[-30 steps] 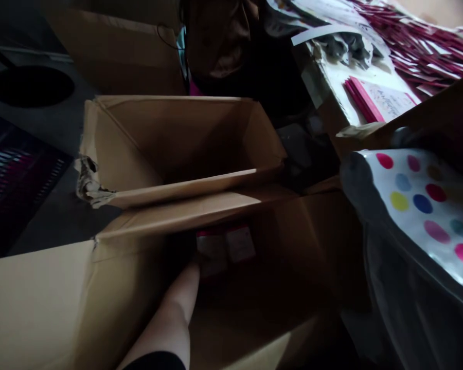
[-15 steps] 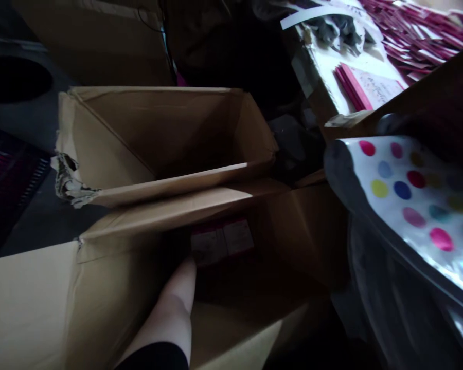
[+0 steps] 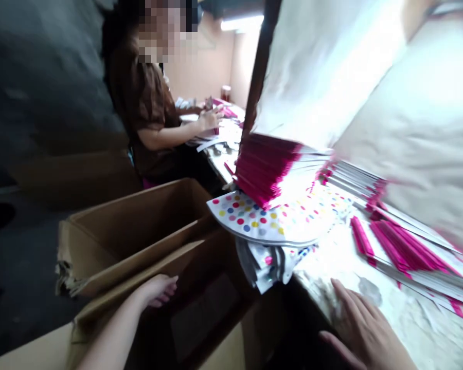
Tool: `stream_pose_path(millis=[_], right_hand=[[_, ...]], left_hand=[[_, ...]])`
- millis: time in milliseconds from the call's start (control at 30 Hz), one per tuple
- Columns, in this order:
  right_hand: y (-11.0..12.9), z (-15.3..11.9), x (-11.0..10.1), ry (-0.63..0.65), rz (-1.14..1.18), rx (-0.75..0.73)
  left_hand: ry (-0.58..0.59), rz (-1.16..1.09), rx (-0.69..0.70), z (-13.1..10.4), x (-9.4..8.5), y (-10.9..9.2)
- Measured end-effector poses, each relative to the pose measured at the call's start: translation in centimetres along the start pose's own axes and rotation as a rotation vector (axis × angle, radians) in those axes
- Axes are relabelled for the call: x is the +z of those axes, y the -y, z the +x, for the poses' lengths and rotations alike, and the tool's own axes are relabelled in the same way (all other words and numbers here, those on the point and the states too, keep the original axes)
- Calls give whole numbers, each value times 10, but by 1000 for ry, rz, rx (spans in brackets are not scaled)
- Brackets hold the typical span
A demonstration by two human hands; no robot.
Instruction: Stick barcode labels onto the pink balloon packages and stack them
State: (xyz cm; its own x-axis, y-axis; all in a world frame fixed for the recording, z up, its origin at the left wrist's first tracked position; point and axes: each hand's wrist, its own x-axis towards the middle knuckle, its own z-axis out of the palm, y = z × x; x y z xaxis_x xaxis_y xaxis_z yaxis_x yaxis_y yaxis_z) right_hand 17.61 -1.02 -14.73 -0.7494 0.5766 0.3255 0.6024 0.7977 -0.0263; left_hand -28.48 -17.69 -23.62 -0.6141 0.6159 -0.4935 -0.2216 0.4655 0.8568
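Note:
My left hand (image 3: 160, 291) hovers over the near cardboard box (image 3: 139, 277), its fingers loosely curled and apart, holding nothing. A pale, dim pack (image 3: 204, 313) lies deep inside that box. At the table's edge my right hand (image 3: 357, 324) rests with fingers spread on the white tabletop (image 3: 409, 329). Beyond it lie pink-edged card bundles (image 3: 409, 246). A tall pink-edged stack (image 3: 270, 169) sits on polka-dot sheets (image 3: 254, 218) that overhang the table edge.
A second open box (image 3: 139, 221) with a torn corner stands behind the near one. A person (image 3: 146, 103) in a brown top works with their hands at the table's far end. Large pale wrapped sheets (image 3: 420, 128) rise at the right.
The view has swung up and right. My left arm has come up out of the near box, and its hand now shows. My right hand has come into view on the table.

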Motion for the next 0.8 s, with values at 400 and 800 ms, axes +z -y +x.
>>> stream_pose_path(millis=[400, 800], right_hand=[[-1, 219, -99, -44, 2141, 922], [-3, 257, -95, 45, 2230, 1030]], left_hand=[[87, -266, 648, -98, 104, -285], [60, -240, 597, -117, 121, -224]])
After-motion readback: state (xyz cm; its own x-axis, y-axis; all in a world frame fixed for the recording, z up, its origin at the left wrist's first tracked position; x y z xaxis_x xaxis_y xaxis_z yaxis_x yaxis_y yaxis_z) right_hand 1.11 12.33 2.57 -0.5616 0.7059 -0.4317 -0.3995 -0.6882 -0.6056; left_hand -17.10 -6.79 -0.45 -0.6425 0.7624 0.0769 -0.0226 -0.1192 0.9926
